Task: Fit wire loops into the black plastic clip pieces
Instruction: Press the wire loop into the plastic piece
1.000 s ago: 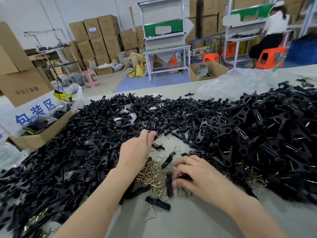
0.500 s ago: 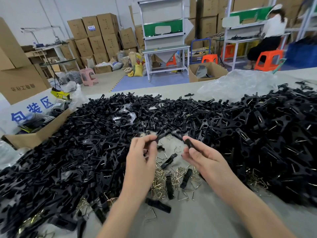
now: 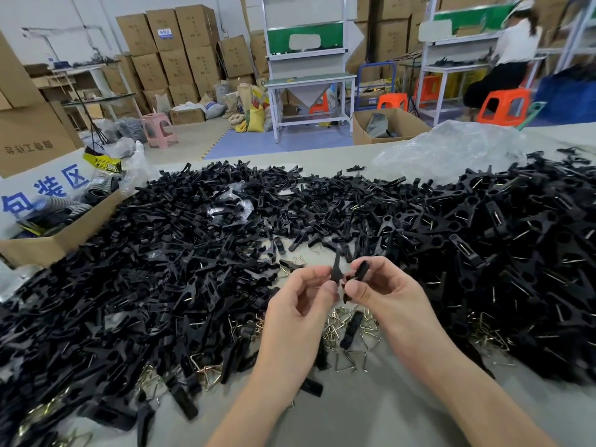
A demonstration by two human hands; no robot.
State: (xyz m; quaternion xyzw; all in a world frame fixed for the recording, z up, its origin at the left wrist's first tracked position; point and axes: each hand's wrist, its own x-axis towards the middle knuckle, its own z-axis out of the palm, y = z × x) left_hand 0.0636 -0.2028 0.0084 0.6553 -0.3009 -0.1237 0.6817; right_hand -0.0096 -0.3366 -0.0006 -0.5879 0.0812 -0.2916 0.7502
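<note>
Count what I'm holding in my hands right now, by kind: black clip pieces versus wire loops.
Black clip pieces: 2, one pinched in the left hand, one in the right hand
Wire loops: 0 seen in the hands; they lie on the table
Total: 2

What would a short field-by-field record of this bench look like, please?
left hand: pinches left clip
right hand: pinches right clip, close to the left one
loops: loose on the table below the hands
loop in hand: cannot tell
pile: black clip pieces heaped left, behind and right
box: open cardboard, at the pile's left edge
</note>
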